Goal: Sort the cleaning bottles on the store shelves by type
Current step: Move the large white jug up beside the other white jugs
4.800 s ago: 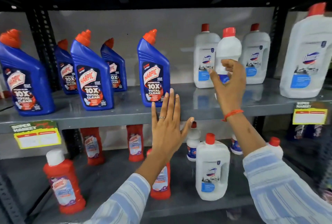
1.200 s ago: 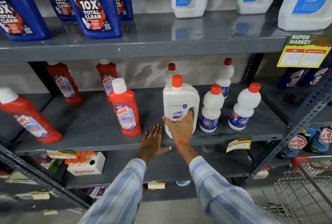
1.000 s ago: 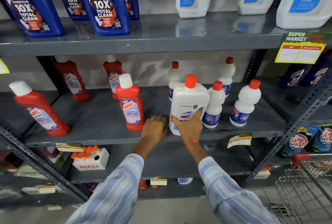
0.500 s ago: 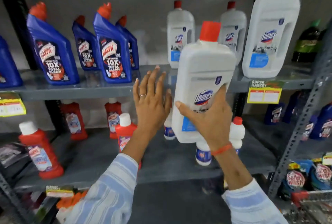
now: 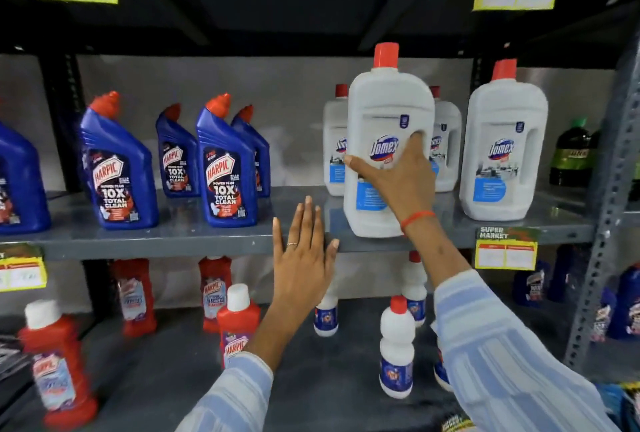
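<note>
My right hand grips a large white Domex bottle with a red cap, its base at the front edge of the middle shelf. Behind it stand two more white Domex bottles, and a big one stands to the right. My left hand is open, fingers spread, in front of the shelf edge and holds nothing. Several blue Harpic bottles fill the left half of that shelf. On the lower shelf stand red Harpic bottles and small white bottles.
Yellow price tags hang on the shelf edges. A dark green bottle stands at far right behind a perforated grey upright. More blue bottles sit in the neighbouring bay lower right.
My right hand has lifted the large Domex bottle off the lower shelf and up to the middle shelf among the other Domex bottles. My left hand rose with it, still open.
</note>
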